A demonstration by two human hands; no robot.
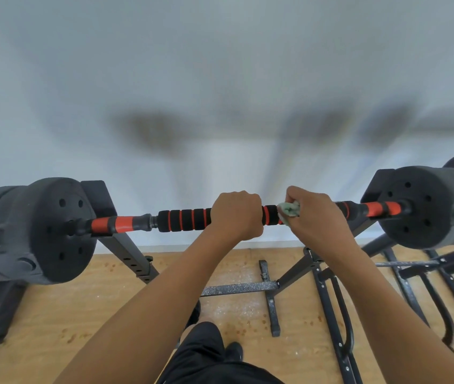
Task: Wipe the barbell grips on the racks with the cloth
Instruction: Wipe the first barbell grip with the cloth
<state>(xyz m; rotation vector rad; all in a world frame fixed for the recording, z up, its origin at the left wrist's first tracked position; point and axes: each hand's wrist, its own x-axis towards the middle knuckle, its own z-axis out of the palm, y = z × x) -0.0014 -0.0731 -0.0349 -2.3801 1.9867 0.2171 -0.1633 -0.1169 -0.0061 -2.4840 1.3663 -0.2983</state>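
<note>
Head cam: L hand (236, 214) wraps barbell grip (187, 219), R hand (317, 214) pinches cloth (289, 209) on it; plates (62, 231) flank, rack (128, 250) below.

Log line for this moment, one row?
left hand: grips foam grip | right hand: holds cloth on grip | barbell rests on rack

Both bare forearms extend forward and upward. The left hand (235, 214) is fisted overhand around the black-and-red ribbed foam bar grip (187, 218). The right hand (318, 214), knuckles up, holds a crumpled pale-green cloth (289, 209) against that grip.
</note>
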